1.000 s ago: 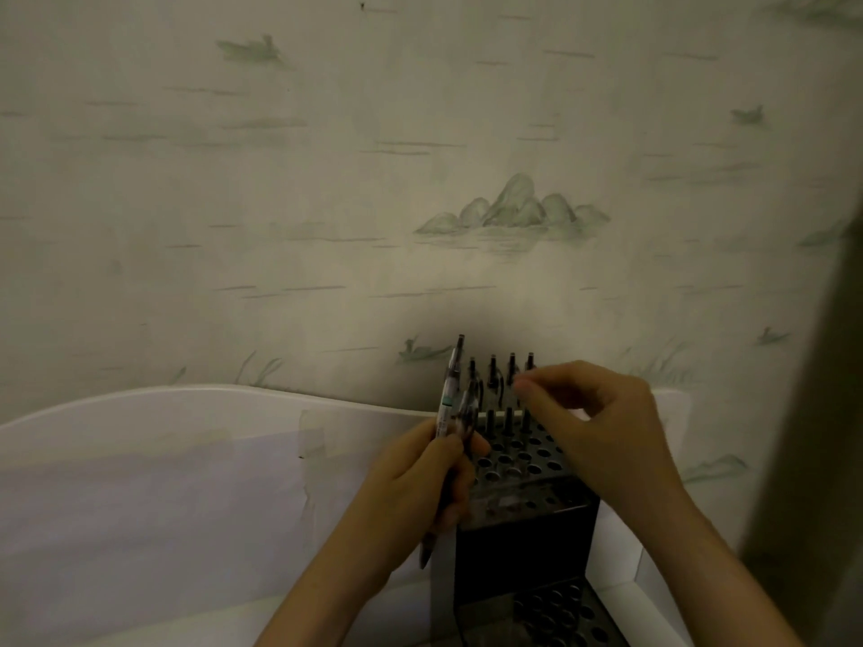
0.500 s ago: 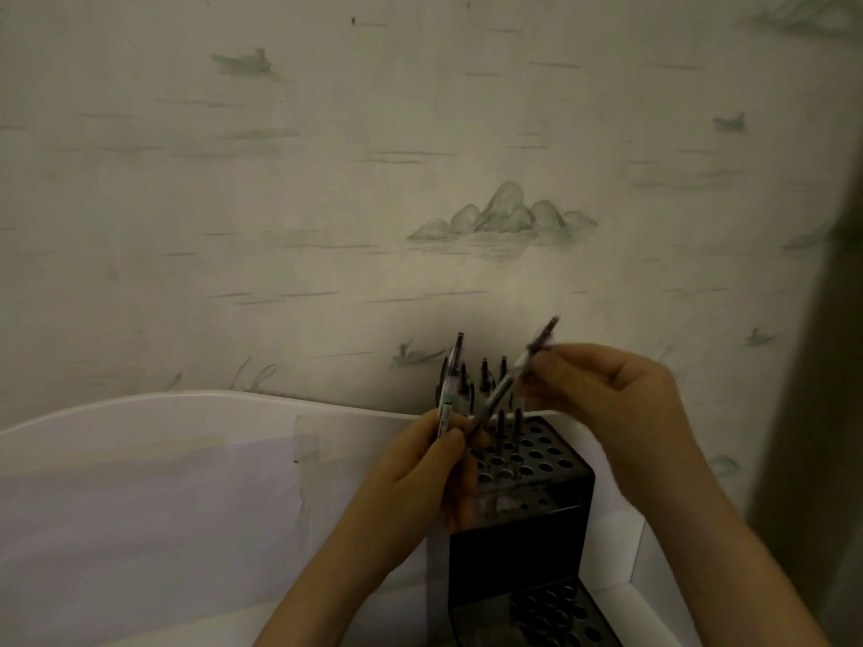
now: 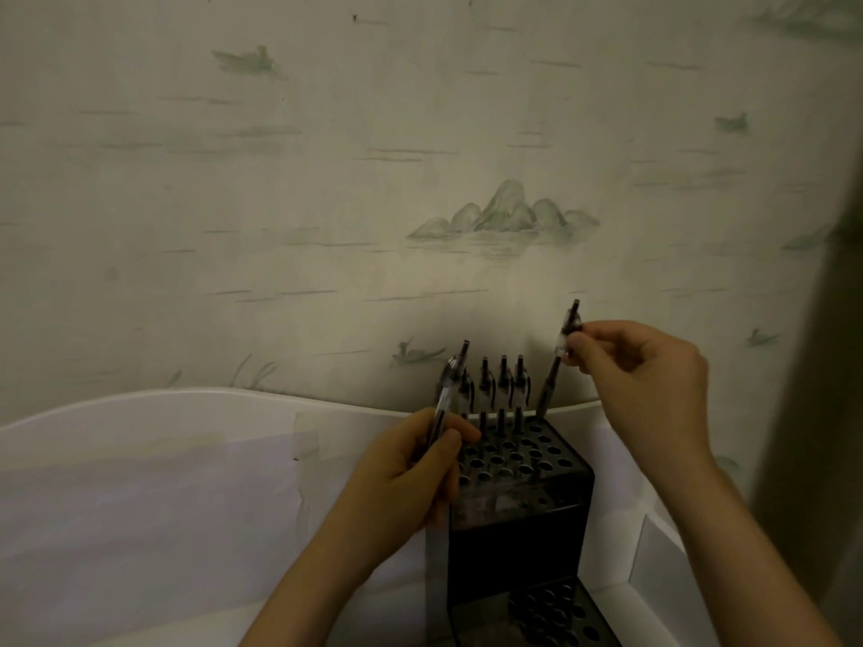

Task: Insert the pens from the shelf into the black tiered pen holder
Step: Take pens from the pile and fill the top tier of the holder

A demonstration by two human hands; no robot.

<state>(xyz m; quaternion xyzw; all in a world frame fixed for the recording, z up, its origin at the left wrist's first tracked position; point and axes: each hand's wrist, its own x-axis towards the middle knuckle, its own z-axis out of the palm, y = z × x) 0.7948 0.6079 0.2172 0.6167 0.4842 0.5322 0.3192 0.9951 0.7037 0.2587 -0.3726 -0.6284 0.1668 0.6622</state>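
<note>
Holder [image 3: 518, 497], black and tiered, stands in the shelf's [image 3: 187, 413] right corner, close to the wall. Top tier: pens fill the back rows, front holes open. Right hand [image 3: 649, 385] pinches a pen [image 3: 558, 361] over the back-right corner. Left hand [image 3: 415, 464] grips spare pens [image 3: 446, 394] at its left edge.

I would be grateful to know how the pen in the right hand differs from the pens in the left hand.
The right hand pinches one pen near its top; the left hand grips its pens lower down, in a fist. The right hand's pen has its lower end at the pen holder's back right corner; the left hand's pens are beside the holder's left edge. All are dark, slim and nearly upright.
</note>
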